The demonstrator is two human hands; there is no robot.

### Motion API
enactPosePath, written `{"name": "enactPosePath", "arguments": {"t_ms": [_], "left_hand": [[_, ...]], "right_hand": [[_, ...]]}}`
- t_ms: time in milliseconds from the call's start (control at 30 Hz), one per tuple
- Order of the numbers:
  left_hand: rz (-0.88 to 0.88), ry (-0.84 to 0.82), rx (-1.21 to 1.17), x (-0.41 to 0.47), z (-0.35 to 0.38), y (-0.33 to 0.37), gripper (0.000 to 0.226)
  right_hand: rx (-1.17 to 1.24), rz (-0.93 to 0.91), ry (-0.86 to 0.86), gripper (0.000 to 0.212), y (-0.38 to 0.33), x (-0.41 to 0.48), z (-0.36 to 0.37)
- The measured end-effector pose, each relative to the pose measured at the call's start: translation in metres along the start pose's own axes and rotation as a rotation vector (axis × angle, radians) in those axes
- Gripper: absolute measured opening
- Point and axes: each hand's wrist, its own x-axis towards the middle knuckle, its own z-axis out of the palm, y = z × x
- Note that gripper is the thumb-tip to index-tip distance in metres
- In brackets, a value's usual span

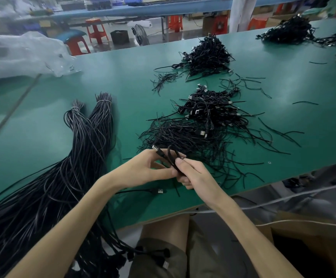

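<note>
Pinching a short black cable (169,157) between thumb and fingertips, the left hand (143,169) is steadying the end that carries the silver plug (154,147), which is pointing up and away. The right hand (193,175) is curling its fingers round the cable's loops, its thumb pressing on top beside the left hand's fingertips. Both hands are hovering just above the bench (123,77), close to its near edge. A second cable (159,191) is lying flat on the bench under the left wrist. Just beyond the hands, thin black ties (183,137) are spreading out, with a heap of coiled cables (213,109) behind them. A tied bundle of long cables (95,127) is draping over the near left edge. Another heap (209,55) is sitting toward the far edge, and a clear plastic bag (23,55) is lying at the far left corner.
</note>
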Motion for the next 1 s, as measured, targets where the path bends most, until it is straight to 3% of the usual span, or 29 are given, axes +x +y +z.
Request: {"name": "enactPosePath", "arguments": {"t_ms": [100, 233, 300, 467, 633, 800, 1000], "left_hand": [[-0.002, -0.014, 0.050, -0.002, 0.000, 0.005, 0.039], [0.029, -0.044, 0.149, -0.001, -0.004, 0.014, 0.022], [0.059, -0.065, 0.194, -0.003, -0.005, 0.018, 0.018], [0.087, -0.033, 0.298, -0.006, -0.006, 0.022, 0.023], [0.008, 0.073, 0.335, -0.003, 0.003, 0.019, 0.004], [-0.019, 0.246, 0.284, -0.005, 0.023, 0.010, 0.025], [0.127, 0.465, 0.311, -0.006, 0.046, 0.007, 0.034]], "right_hand": [[0.004, -0.008, -0.024, 0.040, -0.003, -0.001, 0.001], [0.009, -0.014, -0.022, 0.055, -0.005, -0.003, 0.004], [-0.014, -0.015, -0.013, 0.049, -0.005, -0.004, 0.005], [-0.066, -0.015, -0.011, 0.046, -0.003, -0.003, 0.005], [-0.062, -0.028, -0.001, 0.048, -0.003, -0.001, 0.006], [-0.108, -0.063, 0.098, 0.050, -0.001, 0.000, 0.009], [-0.046, -0.032, 0.099, 0.053, -0.001, 0.001, 0.006]]}}
